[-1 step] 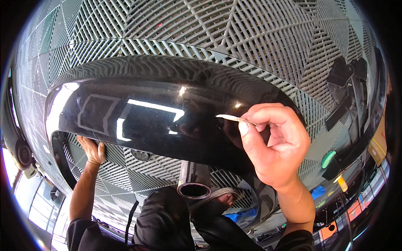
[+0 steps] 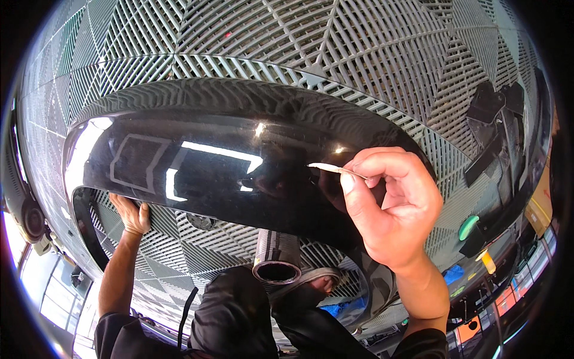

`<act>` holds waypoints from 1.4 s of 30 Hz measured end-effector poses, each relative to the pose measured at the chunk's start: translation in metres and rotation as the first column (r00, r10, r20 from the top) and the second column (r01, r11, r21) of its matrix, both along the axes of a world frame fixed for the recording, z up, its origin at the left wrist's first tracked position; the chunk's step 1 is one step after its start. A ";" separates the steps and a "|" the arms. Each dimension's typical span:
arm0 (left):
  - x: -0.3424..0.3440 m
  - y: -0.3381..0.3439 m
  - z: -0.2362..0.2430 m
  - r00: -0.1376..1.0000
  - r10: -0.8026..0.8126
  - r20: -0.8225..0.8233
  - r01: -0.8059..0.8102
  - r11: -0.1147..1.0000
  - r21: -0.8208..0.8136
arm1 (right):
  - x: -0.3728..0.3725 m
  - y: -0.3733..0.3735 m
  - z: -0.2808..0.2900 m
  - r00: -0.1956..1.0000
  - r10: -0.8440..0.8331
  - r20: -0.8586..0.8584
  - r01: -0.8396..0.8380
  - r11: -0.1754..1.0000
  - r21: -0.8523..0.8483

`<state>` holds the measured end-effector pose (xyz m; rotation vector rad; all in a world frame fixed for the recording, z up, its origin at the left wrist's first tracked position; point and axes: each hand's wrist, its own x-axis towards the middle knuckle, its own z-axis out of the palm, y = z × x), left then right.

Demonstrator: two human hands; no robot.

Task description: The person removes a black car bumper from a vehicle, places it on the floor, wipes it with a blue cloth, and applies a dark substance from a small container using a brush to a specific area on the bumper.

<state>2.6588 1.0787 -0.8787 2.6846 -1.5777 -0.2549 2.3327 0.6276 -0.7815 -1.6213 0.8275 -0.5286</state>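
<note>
A large glossy black car bumper (image 2: 227,161) curves across the middle of the view, with bright window shapes mirrored in it. Over its right part, my right hand (image 2: 394,209) is closed in a pinch. Thumb and forefinger grip a thin, pale, pointed strip (image 2: 329,169) whose tip points left over the black surface; whether it touches cannot be told. At the bumper's near left edge, my left hand (image 2: 133,216) grips the rim from below. Its fingertips are partly hidden behind the edge, and the thumb stands apart.
Grey slatted floor tiles (image 2: 382,54) lie all around. A round tube (image 2: 278,257) stands by my knees under the near edge. Dark trim pieces (image 2: 496,131), a green disc (image 2: 469,228) and a yellow-handled tool (image 2: 487,262) lie at the right. A blue cloth (image 2: 453,274) is near them.
</note>
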 end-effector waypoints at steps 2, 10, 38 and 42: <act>0.001 -0.001 -0.002 1.000 0.004 -0.003 -0.004 1.000 0.002 | -0.004 -0.002 0.002 0.995 0.096 -0.024 -0.096 0.995 -0.002; 0.003 -0.006 -0.004 1.000 -0.005 -0.001 0.005 1.000 -0.024 | 0.006 0.004 -0.005 0.997 -0.081 0.019 0.082 0.992 -0.093; 0.003 -0.001 -0.005 1.000 0.009 0.014 -0.008 0.999 -0.031 | 0.007 0.007 -0.007 0.996 -0.087 0.012 0.088 0.986 -0.142; 0.004 0.001 -0.006 1.000 0.009 0.019 -0.008 0.999 -0.035 | 0.008 0.008 -0.007 0.996 -0.089 0.001 0.088 0.986 -0.141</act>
